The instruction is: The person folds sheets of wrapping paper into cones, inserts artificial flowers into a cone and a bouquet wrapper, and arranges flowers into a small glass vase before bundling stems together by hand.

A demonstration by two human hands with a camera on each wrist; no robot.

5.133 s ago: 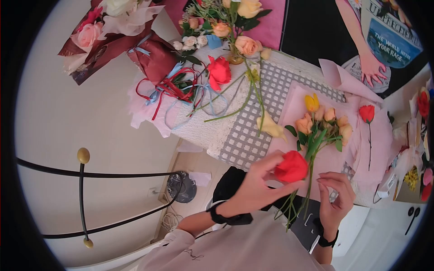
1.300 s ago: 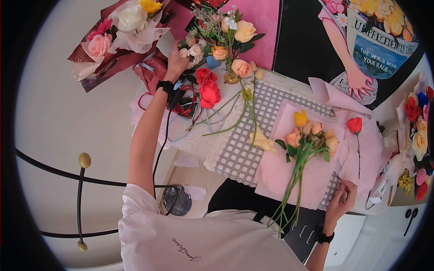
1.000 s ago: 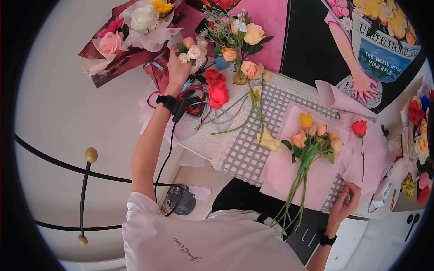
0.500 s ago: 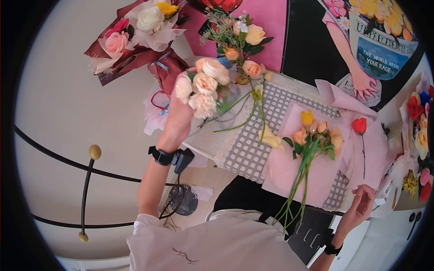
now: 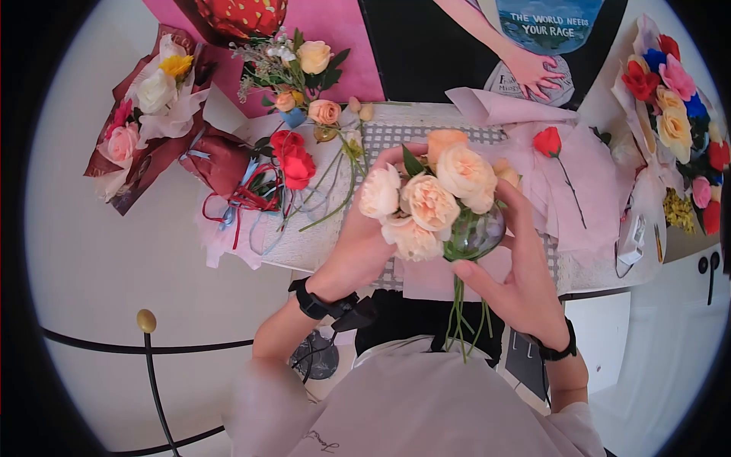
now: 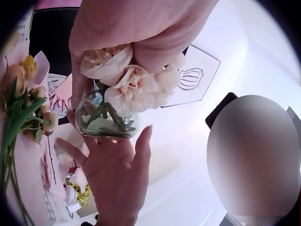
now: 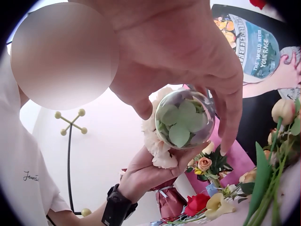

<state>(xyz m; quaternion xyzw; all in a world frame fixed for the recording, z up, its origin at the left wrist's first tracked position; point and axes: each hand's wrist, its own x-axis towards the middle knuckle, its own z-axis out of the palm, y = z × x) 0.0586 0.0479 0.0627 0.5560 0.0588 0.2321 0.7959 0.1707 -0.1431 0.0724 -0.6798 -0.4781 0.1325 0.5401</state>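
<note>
In the head view, a small round glass vase (image 5: 476, 234) of pale peach flowers (image 5: 430, 202) is held up between both hands. The left hand (image 5: 365, 244) grips it from the left, its fingers partly hidden behind the blooms. Curved fingers and thumb of the right hand (image 5: 525, 270) cup the glass. Green leaves show inside the vase (image 7: 183, 120) in the right wrist view. Below the vase, the green stems (image 5: 459, 320) of a bunch show; its orange-peach roses and yellow tulip (image 6: 29, 65) appear in the left wrist view, on pink paper.
Wrapped bouquets stand at left (image 5: 156, 99) and right (image 5: 674, 114). Red roses (image 5: 293, 160) and ribbons (image 5: 255, 194) lie left of the hands, near another flower vase (image 5: 325, 133). A single red rose (image 5: 547, 142) rests on pink paper at right. A thin black stand (image 5: 152, 373) is lower left.
The left hand has brought the vase of peach flowers from the table's left side to the middle. The right hand has risen from the table's front edge to the glass. The head view has shifted.
</note>
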